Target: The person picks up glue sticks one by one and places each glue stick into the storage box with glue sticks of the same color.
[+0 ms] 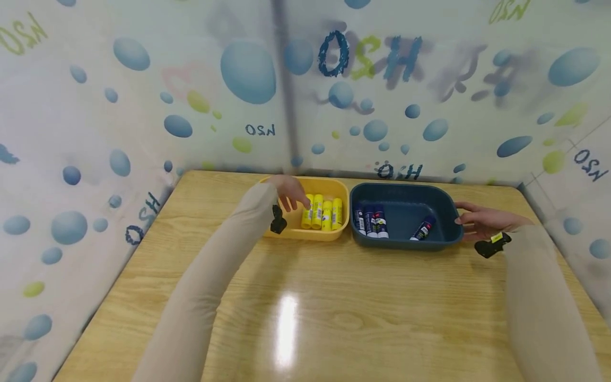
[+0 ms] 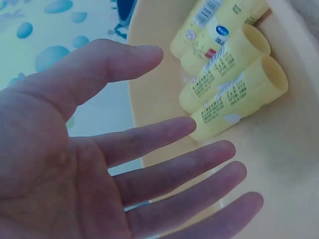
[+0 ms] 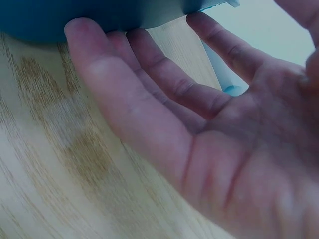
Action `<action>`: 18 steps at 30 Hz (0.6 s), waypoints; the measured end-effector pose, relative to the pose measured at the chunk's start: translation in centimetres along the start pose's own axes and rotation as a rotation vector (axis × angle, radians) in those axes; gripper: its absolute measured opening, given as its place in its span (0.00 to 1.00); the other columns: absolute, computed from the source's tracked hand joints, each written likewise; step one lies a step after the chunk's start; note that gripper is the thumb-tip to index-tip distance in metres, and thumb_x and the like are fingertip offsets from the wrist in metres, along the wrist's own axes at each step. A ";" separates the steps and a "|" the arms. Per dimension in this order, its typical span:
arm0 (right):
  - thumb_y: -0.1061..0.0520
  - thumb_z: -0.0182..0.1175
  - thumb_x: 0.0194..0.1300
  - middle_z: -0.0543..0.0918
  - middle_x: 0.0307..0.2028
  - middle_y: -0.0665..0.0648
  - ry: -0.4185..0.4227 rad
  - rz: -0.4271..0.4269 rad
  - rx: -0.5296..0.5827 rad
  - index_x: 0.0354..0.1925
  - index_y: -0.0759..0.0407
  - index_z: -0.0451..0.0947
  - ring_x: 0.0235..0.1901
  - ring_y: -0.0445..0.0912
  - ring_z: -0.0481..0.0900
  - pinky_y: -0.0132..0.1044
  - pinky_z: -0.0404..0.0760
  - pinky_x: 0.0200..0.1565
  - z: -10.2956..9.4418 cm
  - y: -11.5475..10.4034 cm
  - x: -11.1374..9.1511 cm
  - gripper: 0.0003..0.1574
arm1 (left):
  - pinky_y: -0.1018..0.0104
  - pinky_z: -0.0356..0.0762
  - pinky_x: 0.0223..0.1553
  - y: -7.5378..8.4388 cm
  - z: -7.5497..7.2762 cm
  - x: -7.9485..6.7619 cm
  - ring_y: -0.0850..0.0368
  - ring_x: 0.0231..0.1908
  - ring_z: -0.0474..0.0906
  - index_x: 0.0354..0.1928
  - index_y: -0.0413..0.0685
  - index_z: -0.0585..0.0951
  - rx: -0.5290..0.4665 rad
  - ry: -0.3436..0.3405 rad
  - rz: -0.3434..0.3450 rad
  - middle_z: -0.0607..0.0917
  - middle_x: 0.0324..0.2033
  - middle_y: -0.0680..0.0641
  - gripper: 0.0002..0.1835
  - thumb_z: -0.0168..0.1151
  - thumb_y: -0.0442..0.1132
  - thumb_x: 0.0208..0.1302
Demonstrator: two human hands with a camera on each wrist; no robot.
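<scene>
My left hand (image 1: 288, 192) reaches over the left part of a yellow bin (image 1: 305, 235), its fingers spread with nothing between them. Several yellow glue sticks (image 1: 317, 211) lie side by side in that bin, just right of the fingertips; in the left wrist view the glue sticks (image 2: 219, 109) show printed labels. Fingertips of my right hand (image 1: 494, 220) touch the outer right end of a dark blue bin (image 1: 406, 244). In it, a group of dark blue glue sticks (image 1: 380, 222) lies at the left, and a single dark glue stick (image 1: 423, 228) lies tilted toward the right.
Both bins stand next to each other near the back edge of a wooden table (image 1: 363, 307). Behind rises a white curtain (image 1: 305, 106) with blue and green dots, which also hangs along the left and right sides.
</scene>
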State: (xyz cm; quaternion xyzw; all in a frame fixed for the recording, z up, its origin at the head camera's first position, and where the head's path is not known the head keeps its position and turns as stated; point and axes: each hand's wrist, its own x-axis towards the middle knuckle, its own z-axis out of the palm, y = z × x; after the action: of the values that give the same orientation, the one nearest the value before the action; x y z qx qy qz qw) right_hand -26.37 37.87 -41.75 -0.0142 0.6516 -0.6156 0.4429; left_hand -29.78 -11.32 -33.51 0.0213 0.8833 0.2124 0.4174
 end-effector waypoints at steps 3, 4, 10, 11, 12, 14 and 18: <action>0.62 0.48 0.73 0.73 0.49 0.55 0.002 0.006 0.013 0.71 0.49 0.34 0.46 0.48 0.81 0.46 0.78 0.52 0.3 -0.2 -0.1 0.42 | 0.56 0.77 0.51 -0.1 0.3 -0.5 0.44 0.56 0.73 0.65 0.43 0.70 -0.056 0.019 -0.016 0.76 0.57 0.38 0.31 0.64 0.48 0.64; 0.62 0.48 0.73 0.73 0.49 0.55 0.003 0.004 0.016 0.71 0.48 0.36 0.46 0.48 0.81 0.46 0.78 0.52 0.4 -0.2 -0.2 0.40 | 0.55 0.77 0.50 -0.1 0.3 -0.8 0.43 0.56 0.72 0.64 0.44 0.70 -0.073 0.023 -0.019 0.76 0.57 0.39 0.30 0.64 0.48 0.64; 0.63 0.48 0.72 0.72 0.49 0.54 0.070 -0.030 0.008 0.64 0.43 0.50 0.46 0.47 0.79 0.45 0.79 0.51 1.1 -0.1 -0.3 0.30 | 0.51 0.77 0.51 -0.8 0.8 -1.9 0.41 0.57 0.71 0.59 0.43 0.74 -0.078 0.024 0.045 0.75 0.57 0.38 0.25 0.65 0.46 0.63; 0.63 0.48 0.72 0.71 0.49 0.54 0.096 -0.038 -0.002 0.65 0.45 0.49 0.46 0.46 0.79 0.45 0.79 0.51 1.3 0.0 -0.3 0.31 | 0.52 0.77 0.50 -1.0 1.0 -2.1 0.41 0.56 0.72 0.58 0.44 0.75 -0.071 0.027 0.054 0.75 0.57 0.38 0.25 0.65 0.46 0.63; 0.63 0.48 0.71 0.71 0.48 0.53 0.128 -0.046 -0.018 0.67 0.47 0.48 0.45 0.46 0.78 0.44 0.79 0.50 1.5 0.0 -0.2 0.33 | 0.53 0.78 0.49 -1.2 1.1 -2.3 0.42 0.56 0.72 0.58 0.44 0.75 -0.064 0.031 0.062 0.76 0.57 0.39 0.25 0.66 0.46 0.63; 0.63 0.48 0.71 0.71 0.48 0.53 0.183 -0.064 -0.064 0.71 0.55 0.42 0.44 0.46 0.78 0.44 0.79 0.48 2.0 0.2 -0.1 0.38 | 0.55 0.79 0.47 -1.8 1.3 -2.9 0.43 0.55 0.73 0.57 0.45 0.75 -0.045 0.041 0.073 0.76 0.56 0.40 0.25 0.67 0.47 0.61; 0.62 0.47 0.71 0.71 0.49 0.55 0.235 -0.095 -0.164 0.72 0.65 0.33 0.44 0.45 0.78 0.45 0.79 0.47 2.7 0.4 -0.1 0.43 | 0.56 0.79 0.48 -2.9 1.5 -3.9 0.44 0.54 0.74 0.58 0.45 0.75 -0.015 0.061 0.095 0.77 0.54 0.43 0.28 0.68 0.50 0.60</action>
State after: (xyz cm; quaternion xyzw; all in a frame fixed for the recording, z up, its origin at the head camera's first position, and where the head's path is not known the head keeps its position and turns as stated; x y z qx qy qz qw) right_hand -24.53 35.89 -41.61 -0.0090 0.7457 -0.5779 0.3315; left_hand -25.70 -14.26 -32.67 0.0539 0.8919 0.2393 0.3800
